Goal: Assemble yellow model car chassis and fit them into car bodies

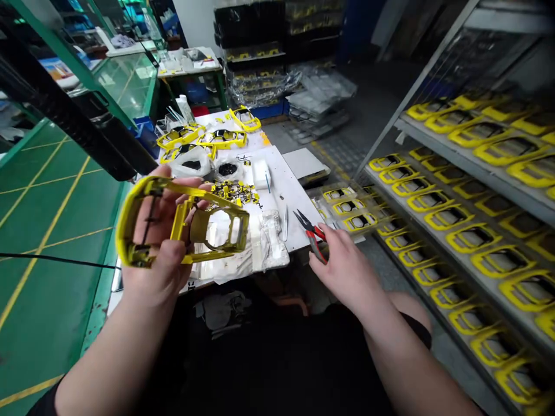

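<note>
My left hand (162, 263) grips a yellow plastic frame (217, 252) tilted above the near end of the table, its fingers showing through the opening. A thin black rod with small fittings runs across the frame's left end. My right hand (340, 260) is closed around the red handles of needle-nose pliers (313, 228), whose dark jaws point up and left over the table's right edge. Below the yellow frame lies a crumpled white wrapping (229, 263). Tweezers (285, 222) rest just left of the pliers.
On the white table (281, 173) are a pile of small yellow-and-black parts (236, 192), a bag of black pieces (228, 169), a white box (261, 173) and several yellow frames (223, 137). A rack (472, 164) full of frames stands right; a green conveyor belt (47, 190) runs left.
</note>
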The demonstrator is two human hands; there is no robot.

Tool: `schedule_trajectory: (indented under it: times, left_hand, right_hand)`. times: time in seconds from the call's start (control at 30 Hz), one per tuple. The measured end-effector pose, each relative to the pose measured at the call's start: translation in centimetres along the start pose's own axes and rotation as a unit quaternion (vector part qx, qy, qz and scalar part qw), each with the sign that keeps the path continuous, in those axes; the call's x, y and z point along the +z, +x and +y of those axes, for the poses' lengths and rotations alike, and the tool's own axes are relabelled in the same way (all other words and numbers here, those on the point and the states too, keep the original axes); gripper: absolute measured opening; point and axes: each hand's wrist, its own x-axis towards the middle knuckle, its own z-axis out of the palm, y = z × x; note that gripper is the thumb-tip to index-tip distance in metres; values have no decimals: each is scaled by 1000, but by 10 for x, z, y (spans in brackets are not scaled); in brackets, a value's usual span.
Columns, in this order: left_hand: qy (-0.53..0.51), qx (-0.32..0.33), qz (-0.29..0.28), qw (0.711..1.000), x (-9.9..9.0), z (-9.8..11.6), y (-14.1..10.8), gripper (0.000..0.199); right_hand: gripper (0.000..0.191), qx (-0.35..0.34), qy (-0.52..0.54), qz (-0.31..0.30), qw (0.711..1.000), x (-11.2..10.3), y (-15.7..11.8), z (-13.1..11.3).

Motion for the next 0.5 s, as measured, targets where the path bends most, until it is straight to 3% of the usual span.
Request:
schedule_trajectory:
  times: [0.07,0.2,0.33,0.43,0.5]
  left_hand:
    - [10,8,-11,1000,-2,-9,3,78]
    - [78,-59,-109,989,-7,-16,3,73]
    - [166,-49,-168,970,-2,-6,7,42]
    - [152,-46,-151,976,4,1,6,21]
    - [111,-61,-148,981,7,2,2,19]
  right_hand:
    - [66,8,-22,-12,1000,14,19,11]
    - [55,-15,-24,7,1000,38,50,17]
    - [55,-45,-3,43,998,45,62,4]
    - [60,-138,53,38,988,35,49,-18]
    - [67,-259,147,-2,955,26,35,-35]
